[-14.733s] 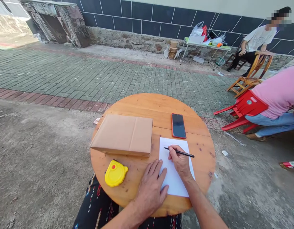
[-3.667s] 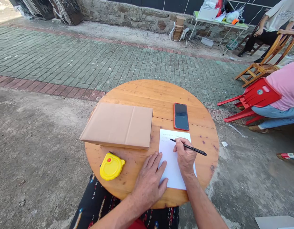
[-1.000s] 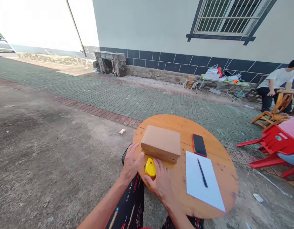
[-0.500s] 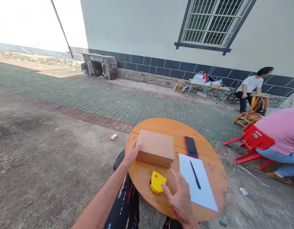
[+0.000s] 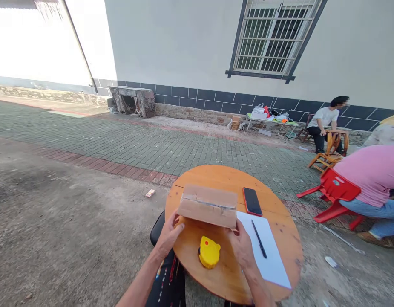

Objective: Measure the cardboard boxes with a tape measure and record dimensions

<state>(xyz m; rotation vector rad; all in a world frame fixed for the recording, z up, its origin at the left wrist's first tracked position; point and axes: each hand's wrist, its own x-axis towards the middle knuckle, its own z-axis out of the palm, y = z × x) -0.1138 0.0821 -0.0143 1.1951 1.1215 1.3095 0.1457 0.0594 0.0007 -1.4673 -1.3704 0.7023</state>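
Note:
A brown cardboard box (image 5: pixel 208 206) is held tilted over the wooden table, a taped seam running along its upturned face. My left hand (image 5: pixel 167 234) grips its near left corner, thumb apart from the fingers. At the near right corner, my right hand (image 5: pixel 241 244) closes on the box, its fingers partly hidden behind the edge. Between my two forearms lies a yellow tape measure (image 5: pixel 210 253) with a red button, touched by neither hand. A white sheet of paper (image 5: pixel 273 266) with a black pen (image 5: pixel 259 238) on it is beside my right hand.
The round wooden table (image 5: pixel 222 172) also carries a phone (image 5: pixel 252 201) with a red edge. To the right, a person in pink (image 5: pixel 375 175) sits on a red plastic chair (image 5: pixel 339 185). Farther back are a wooden chair (image 5: pixel 331 149), another seated person (image 5: pixel 324 119) and a loaded folding table (image 5: pixel 270 117).
The box has been tipped up, so its seamed face now shows. My right hand has left the tape measure's side and taken the box's right corner; my left hand has moved down to the left corner.

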